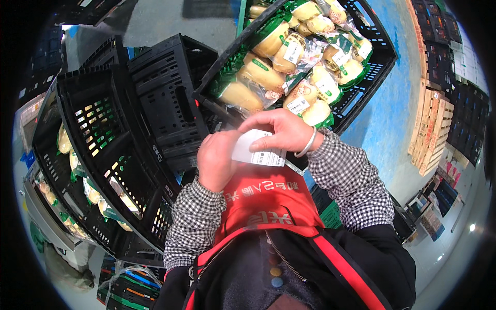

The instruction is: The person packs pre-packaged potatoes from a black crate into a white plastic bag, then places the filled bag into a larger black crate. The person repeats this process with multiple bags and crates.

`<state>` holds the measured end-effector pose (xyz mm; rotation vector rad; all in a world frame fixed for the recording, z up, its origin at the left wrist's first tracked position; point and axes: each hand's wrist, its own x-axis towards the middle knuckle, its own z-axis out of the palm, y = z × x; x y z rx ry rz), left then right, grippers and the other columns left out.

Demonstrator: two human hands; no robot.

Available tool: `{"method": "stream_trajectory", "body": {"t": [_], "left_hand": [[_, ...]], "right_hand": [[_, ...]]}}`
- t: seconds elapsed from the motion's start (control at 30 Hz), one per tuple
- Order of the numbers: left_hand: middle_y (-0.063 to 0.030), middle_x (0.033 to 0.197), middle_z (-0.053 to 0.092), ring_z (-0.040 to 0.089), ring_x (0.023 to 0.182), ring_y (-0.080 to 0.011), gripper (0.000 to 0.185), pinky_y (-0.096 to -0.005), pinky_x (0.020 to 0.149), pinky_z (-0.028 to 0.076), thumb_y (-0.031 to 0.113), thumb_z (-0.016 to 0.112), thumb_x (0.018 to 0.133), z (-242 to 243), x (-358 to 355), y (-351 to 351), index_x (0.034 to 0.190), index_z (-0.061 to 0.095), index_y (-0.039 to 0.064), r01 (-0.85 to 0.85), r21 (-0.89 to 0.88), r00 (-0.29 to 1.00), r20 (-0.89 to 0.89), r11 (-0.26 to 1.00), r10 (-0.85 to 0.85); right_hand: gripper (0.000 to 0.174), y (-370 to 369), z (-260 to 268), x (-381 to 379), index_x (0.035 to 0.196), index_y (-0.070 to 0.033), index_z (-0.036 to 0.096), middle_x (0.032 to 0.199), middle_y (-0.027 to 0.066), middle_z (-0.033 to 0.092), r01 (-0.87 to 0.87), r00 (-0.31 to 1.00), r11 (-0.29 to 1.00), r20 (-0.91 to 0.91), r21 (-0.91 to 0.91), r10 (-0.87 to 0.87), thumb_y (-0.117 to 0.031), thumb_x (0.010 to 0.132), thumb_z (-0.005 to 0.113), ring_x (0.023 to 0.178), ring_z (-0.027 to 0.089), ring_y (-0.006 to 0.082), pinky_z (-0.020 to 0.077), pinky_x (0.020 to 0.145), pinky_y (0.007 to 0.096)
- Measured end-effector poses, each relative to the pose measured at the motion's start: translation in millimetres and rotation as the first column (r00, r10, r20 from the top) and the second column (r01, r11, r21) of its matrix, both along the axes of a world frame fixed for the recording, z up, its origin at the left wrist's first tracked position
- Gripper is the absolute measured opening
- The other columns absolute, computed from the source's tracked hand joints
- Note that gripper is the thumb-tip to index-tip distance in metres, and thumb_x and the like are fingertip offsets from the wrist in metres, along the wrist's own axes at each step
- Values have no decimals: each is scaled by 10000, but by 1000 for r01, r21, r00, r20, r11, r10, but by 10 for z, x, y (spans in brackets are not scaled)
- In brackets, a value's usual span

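Note:
In front of my red apron, a white strip of printed labels (254, 149) is held between both hands. My left hand (219, 159) is curled around the strip's left end, and its fingers are slightly blurred. From above, my right hand (283, 130) pinches the same strip, its thumb lying flat on the paper. Just beyond my hands, a tilted black plastic crate (221, 58) holds several bagged lotus roots (261, 73) in clear and green film. White stickers (293, 51) show on some of the bags.
Left of me stand more black crates (155, 85), one with bagged lotus roots (91, 193) visible inside it. Wooden pallets (430, 131) and stacked dark crates (469, 112) line the right side. Folded crates (128, 285) lie low at the left.

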<state>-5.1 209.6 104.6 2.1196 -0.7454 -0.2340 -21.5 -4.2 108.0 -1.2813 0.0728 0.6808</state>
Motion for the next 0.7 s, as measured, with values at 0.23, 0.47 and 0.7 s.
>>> {"method": "stream_trajectory", "body": {"t": [0.23, 0.47, 0.7], "left_hand": [[-107, 674, 545, 567, 603, -316, 267, -396, 543, 436, -32, 624, 618, 93, -61, -142, 867, 603, 60, 53, 33, 997, 54, 998, -54], [-59, 741, 564, 583, 687, -270, 262, -388, 607, 465, 116, 742, 605, 22, 10, -54, 826, 606, 82, 178, 405, 983, -107, 897, -147], [-96, 795, 545, 565, 722, -294, 196, -385, 602, 452, 19, 722, 660, 120, -112, 137, 813, 603, 50, 171, 211, 980, -140, 962, -144]], "right_hand": [[246, -161, 153, -189, 1000, -34, 681, 936, 51, 676, 29, 996, 971, 87, -237, -9, -117, 782, 760, 876, 644, 134, 512, 793, 279], [91, -481, -148, -123, 883, -47, 701, 844, 19, 641, 672, 736, 700, 322, -243, -595, -57, 801, 740, 779, 603, 116, 499, 696, 247], [190, 154, -1158, 190, 944, 38, 592, 783, 108, 644, 973, -6, 72, -335, -219, -942, -69, 851, 717, 579, 627, 176, 539, 490, 262]]}}
